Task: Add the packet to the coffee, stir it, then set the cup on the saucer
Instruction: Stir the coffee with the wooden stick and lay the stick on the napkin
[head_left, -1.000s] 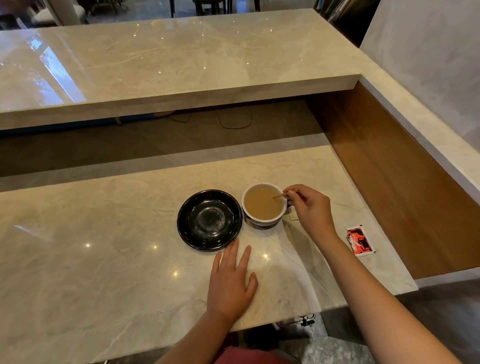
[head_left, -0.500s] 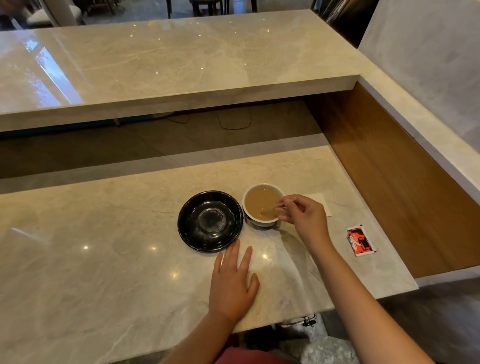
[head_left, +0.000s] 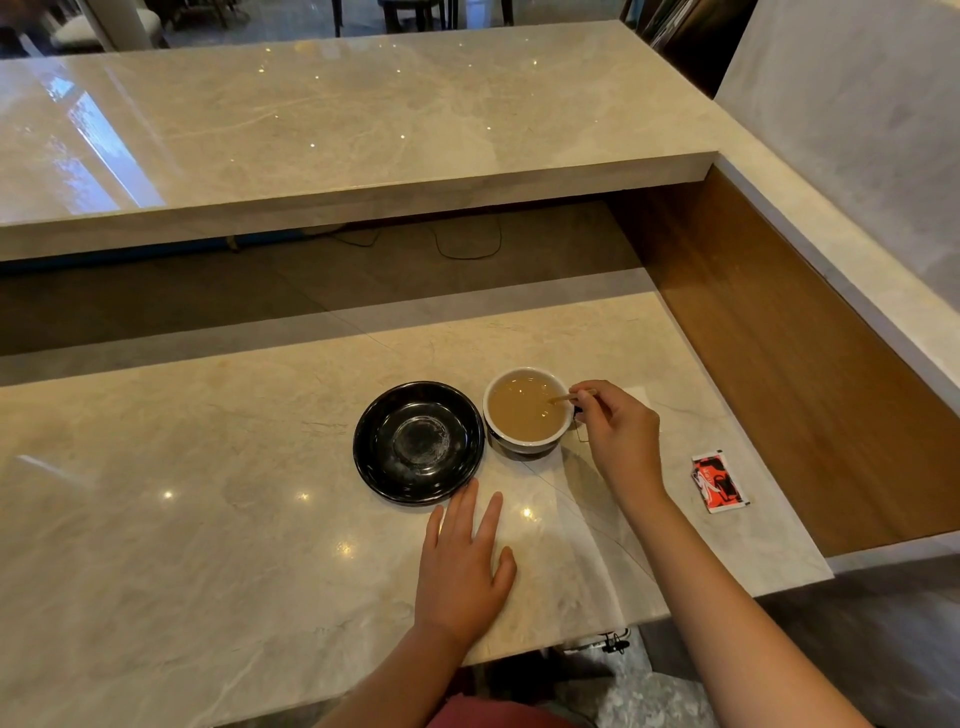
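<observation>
Pinching a thin stirrer (head_left: 563, 399) dipped into the coffee cup (head_left: 525, 413) at frame centre, the right hand (head_left: 621, 439) works while the left hand (head_left: 462, 564) lies flat, fingers spread, below the black saucer (head_left: 418, 441).

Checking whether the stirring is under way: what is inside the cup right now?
The cup holds light-brown coffee nearly to the rim, with a thin stirrer dipped in, pinched by the right hand. The stirrer's submerged tip and the cup's bottom are hidden by the liquid.
</observation>
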